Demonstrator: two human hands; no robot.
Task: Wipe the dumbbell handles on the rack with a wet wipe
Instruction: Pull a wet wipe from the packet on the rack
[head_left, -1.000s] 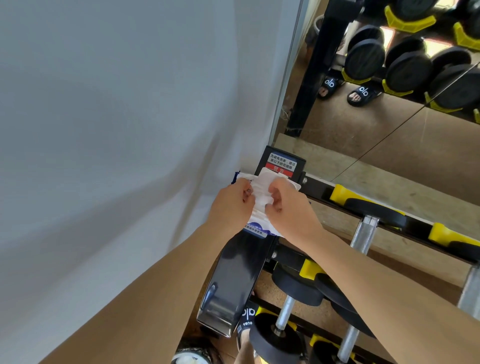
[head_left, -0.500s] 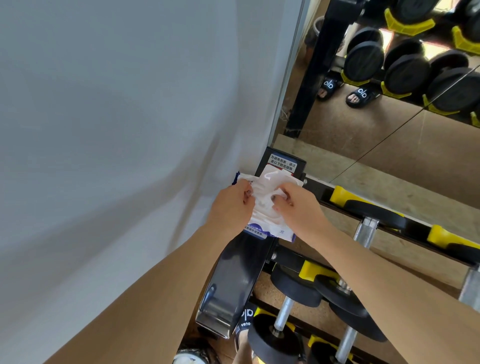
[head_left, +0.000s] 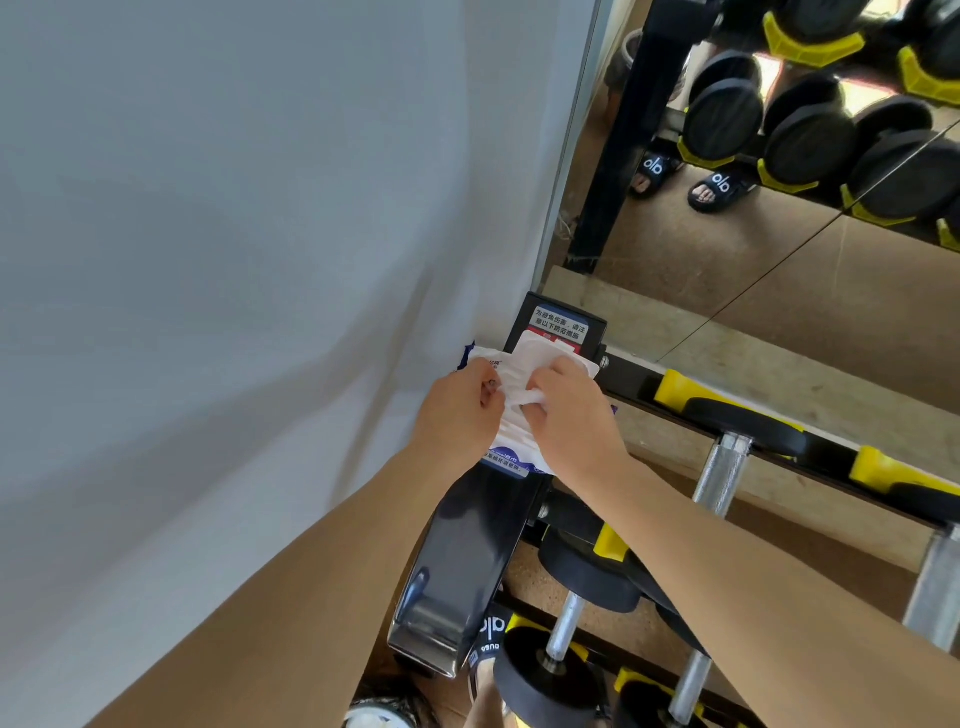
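Note:
A white and blue wet-wipe pack (head_left: 511, 448) rests on top of the black end post (head_left: 478, 545) of the dumbbell rack. My left hand (head_left: 460, 415) holds the pack's left side. My right hand (head_left: 571, 421) pinches a white wet wipe (head_left: 530, 397) at the pack's opening. To the right, dumbbells lie on the rack in yellow cradles, with a knurled steel handle (head_left: 719, 473) on the top tier and another handle (head_left: 563, 623) on a lower tier.
A white wall (head_left: 234, 260) closes off the left. A mirror (head_left: 779, 234) behind the rack reflects dumbbells and two sandalled feet. The rack post carries a warning label (head_left: 561, 322). My sandalled foot (head_left: 491, 639) stands below the rack's end.
My right hand has shifted slightly back toward the pack's middle, still pinching the wipe. The left hand and the pack have stayed in place.

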